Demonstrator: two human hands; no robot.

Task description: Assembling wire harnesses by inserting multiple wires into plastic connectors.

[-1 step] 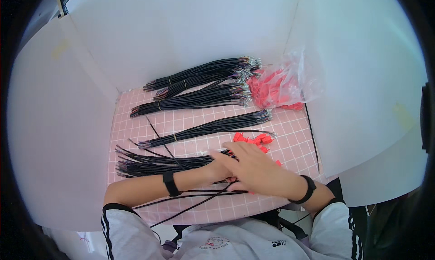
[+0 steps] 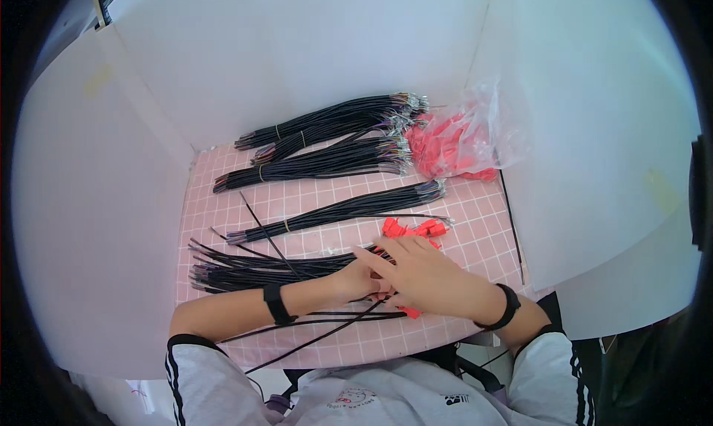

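Note:
My left hand (image 2: 355, 280) is closed, with its fingertips pinched near the end of a black cable (image 2: 319, 338) that slants down to the table's near edge. My right hand (image 2: 434, 279) arches over those fingertips, its own fingers bent inward, and hides most of what lies between the two hands. Behind my left hand spreads a loose bunch of black cables (image 2: 245, 268). Red plastic pieces (image 2: 405, 227) lie just beyond my right hand. Another red piece (image 2: 411, 312) shows below it, at the end of cables lying nearer to me.
A tied black cable bundle (image 2: 334, 207) lies mid-table, with several more bundles (image 2: 319, 158) behind it. At the back right sits a clear bag (image 2: 460, 140) of red pieces. One cable (image 2: 512, 225) runs along the right edge. White panels (image 2: 297, 47) enclose the pink gridded table (image 2: 483, 203).
My right hand has shifted slightly right, and more of the red piece below it shows. My left hand has drawn back a little to the left. The bundles have not moved.

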